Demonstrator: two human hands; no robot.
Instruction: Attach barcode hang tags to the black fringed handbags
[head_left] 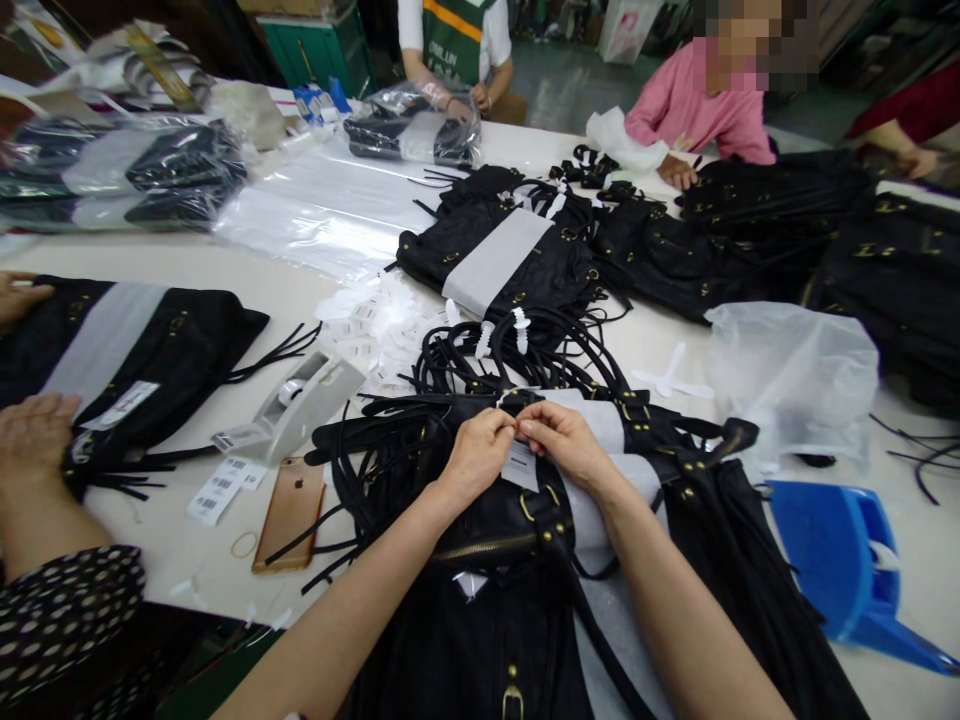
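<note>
My left hand [480, 448] and my right hand [562, 437] meet fingertip to fingertip over a black handbag [480, 535] with brass fittings. Both are closed in a pinch on what looks like a thin tag string, mostly hidden by the fingers. A white printed hang tag [519, 466] hangs just below them. The bag's zipper [487, 548] shows under my left wrist. Grey-white wrapping paper [600, 425] lies around the bags beneath my right hand. Black handles [442, 350] with white wraps loop up behind.
At left, a co-worker's hands hold another paper-banded black bag [150, 350]. Nearby are a tape dispenser [300, 400], a phone [291, 512] and loose labels [217, 490]. A blue tape dispenser [832, 560] and plastic bag [795, 380] lie right. More bags [510, 245] and people are across the table.
</note>
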